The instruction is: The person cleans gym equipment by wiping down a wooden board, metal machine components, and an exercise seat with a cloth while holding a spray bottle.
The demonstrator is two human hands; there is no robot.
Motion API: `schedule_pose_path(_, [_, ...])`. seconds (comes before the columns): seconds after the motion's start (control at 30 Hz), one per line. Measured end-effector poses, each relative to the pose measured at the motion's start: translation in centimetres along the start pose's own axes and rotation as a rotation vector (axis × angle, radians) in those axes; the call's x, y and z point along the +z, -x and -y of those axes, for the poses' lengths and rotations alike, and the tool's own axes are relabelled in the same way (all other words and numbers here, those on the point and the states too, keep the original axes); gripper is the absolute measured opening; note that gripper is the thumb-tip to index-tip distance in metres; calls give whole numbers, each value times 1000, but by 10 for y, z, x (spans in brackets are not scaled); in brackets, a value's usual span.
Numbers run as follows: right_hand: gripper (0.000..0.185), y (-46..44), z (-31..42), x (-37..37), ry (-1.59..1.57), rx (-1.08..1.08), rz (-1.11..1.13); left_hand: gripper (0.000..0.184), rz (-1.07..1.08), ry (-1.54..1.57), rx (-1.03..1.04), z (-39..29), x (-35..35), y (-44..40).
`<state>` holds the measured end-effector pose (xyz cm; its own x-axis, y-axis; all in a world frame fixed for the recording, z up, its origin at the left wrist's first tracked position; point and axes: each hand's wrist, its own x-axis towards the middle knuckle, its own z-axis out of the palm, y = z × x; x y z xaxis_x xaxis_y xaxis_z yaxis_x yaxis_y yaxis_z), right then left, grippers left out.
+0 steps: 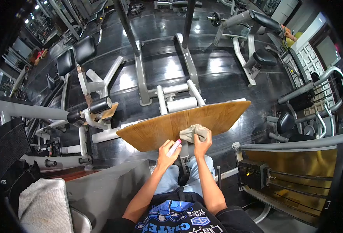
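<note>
My left hand [166, 156] is closed around a slim white bottle or tube [174, 148] with a pink end, which points up and to the right. What exactly it is, I cannot make out. A crumpled grey-beige cloth [192, 134] is bunched in my right hand [202, 144], thumb on top and fingers wrapped round it. Both hands are close together at the near edge of a wide wooden board [214, 118], fixed to a grey metal frame. The cloth overlaps the board's lower middle; whether it presses on the surface is hard to tell.
Grey rails [141, 73] of the machine run away behind the board. A padded machine [86, 50] stands at left, another [262, 58] at right. Near me are a grey bench panel [109, 186], a light towel [45, 206] and a weight-machine frame [288, 155]. The floor [171, 64] is dark and shiny.
</note>
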<state>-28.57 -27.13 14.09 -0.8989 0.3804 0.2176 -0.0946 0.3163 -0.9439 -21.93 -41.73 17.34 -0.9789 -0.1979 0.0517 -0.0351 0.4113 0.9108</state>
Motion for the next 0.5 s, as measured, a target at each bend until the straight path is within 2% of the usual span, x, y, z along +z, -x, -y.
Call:
schedule_pose_path(0.07, [26,4,12,7,-35,-101,38,21,10,-4,-6,-3,3,1])
schedule_pose_path(0.2, [26,14,-26,3,63,-30,91,22,36,72,-52,3,9,3])
schedule_pose_path(0.27, [21,9,-54,-5,145,-11,60,22,47,119,-65,3,11,3])
schedule_pose_path(0.33, [25,-1,-61,-10,40,110,-87,24,107,266,-253,-9,7,3])
schedule_pose_path(0.37, [24,-7,-65,-10,16,141,-141,25,100,301,-229,-10,8,3])
schedule_pose_path(0.5, [20,-22,-14,1,-31,13,-219,24,130,342,-270,-8,9,5])
